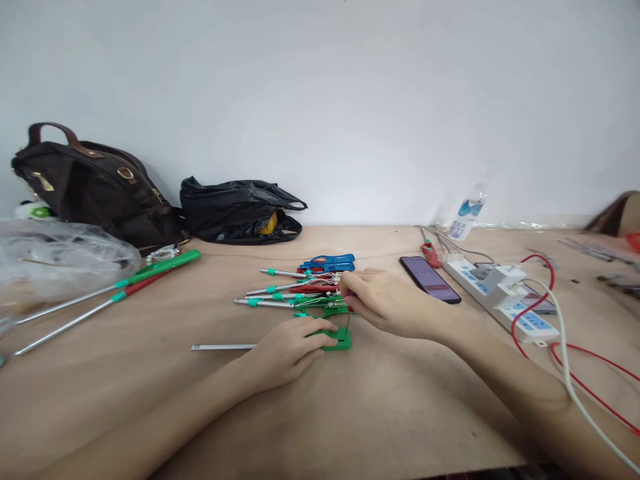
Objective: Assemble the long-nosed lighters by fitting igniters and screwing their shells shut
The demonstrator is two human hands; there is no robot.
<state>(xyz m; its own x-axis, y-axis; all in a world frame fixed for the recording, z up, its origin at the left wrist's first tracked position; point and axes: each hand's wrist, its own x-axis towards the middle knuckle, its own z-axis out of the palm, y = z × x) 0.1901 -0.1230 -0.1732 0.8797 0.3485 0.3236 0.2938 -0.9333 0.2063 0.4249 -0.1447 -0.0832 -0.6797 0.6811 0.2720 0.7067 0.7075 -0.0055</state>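
Resting on the wooden surface point(400, 413), the left hand point(290, 350) lies half-curled with its fingertips on a green part point(343, 341); whether it truly grips the part cannot be told. The right hand point(385, 301) bunches its fingers at the ends of the sleeved rods point(280, 291) just behind the part; what they pinch is hidden. A blue part point(330, 261) lies behind the rods. A phone point(430, 279) and power strip point(505, 293) lie to the right.
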